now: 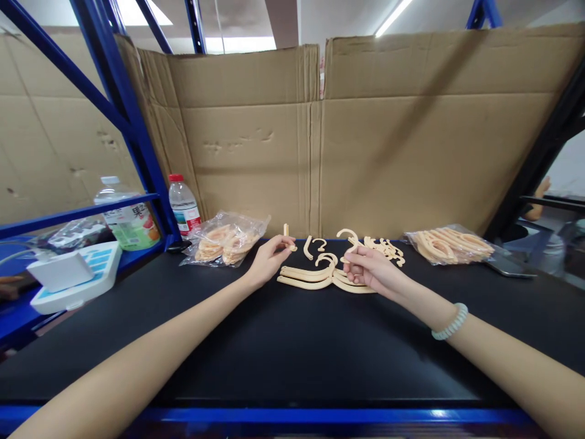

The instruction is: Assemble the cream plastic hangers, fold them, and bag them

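Note:
My left hand [267, 261] is raised over the black table, fingertips pinched on a short-looking beige hanger arm [286, 230], seen nearly end-on. My right hand [369, 268] pinches a beige hanger hook [348, 233], its curve rising above the fingers. Between and below the hands lie assembled beige hangers [307, 279], overlapping each other, their right side partly covered by my right hand. Just behind them are a loose curved hanger arm [309, 248] and a loose hook [319, 244]. Several more loose hooks [386, 249] are heaped beyond my right hand.
Clear bags of beige hanger parts lie left [223, 241] and right [450, 245]. A phone-like flat object [512, 268] rests beside the right bag. Bottles [184, 204], a white power strip [86, 280] and blue frame posts flank the left. A cardboard wall [256, 152] closes the back.

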The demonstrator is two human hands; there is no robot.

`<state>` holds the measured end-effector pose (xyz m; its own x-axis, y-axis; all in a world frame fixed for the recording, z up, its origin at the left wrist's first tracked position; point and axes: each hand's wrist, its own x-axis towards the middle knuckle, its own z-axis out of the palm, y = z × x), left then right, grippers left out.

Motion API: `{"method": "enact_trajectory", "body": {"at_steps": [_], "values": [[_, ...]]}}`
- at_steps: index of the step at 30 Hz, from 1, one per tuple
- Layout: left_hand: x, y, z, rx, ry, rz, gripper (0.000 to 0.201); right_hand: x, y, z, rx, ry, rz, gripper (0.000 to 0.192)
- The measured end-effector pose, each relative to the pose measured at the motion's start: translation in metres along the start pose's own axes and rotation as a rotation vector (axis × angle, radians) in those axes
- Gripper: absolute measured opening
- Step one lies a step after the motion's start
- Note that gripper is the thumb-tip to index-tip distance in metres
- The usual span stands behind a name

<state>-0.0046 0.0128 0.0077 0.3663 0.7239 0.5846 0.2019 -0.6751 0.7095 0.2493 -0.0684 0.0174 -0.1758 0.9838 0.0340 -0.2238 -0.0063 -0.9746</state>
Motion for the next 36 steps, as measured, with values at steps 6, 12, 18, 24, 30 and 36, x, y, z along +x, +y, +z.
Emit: {"method": "enact_trajectory", "body": {"at_steps": [6,12,18,24,30,36], "values": [[-0.011,0.034,0.029,-0.135,-0.004,-0.053,0.013,-0.007,0.009,0.013,-0.044,-0.058,-0.009,0.031],[-0.024,0.048,0.044,-0.445,0.007,-0.207,0.010,-0.009,0.011,0.016,-0.080,-0.075,-0.021,0.032],[-0.027,0.053,0.050,-0.664,0.007,-0.358,0.028,-0.011,0.009,0.017,-0.064,-0.047,-0.083,0.035],[-0.029,0.059,0.055,-0.856,-0.004,-0.458,0.029,-0.012,0.010,0.021,-0.098,-0.045,-0.053,0.040],[-0.037,0.055,0.060,-0.817,0.087,-0.366,0.021,-0.012,0.009,0.020,-0.150,-0.043,-0.103,0.036],[-0.044,0.050,0.065,-0.647,0.131,-0.321,0.026,-0.010,0.009,0.017,-0.146,-0.011,-0.039,0.034]]}}
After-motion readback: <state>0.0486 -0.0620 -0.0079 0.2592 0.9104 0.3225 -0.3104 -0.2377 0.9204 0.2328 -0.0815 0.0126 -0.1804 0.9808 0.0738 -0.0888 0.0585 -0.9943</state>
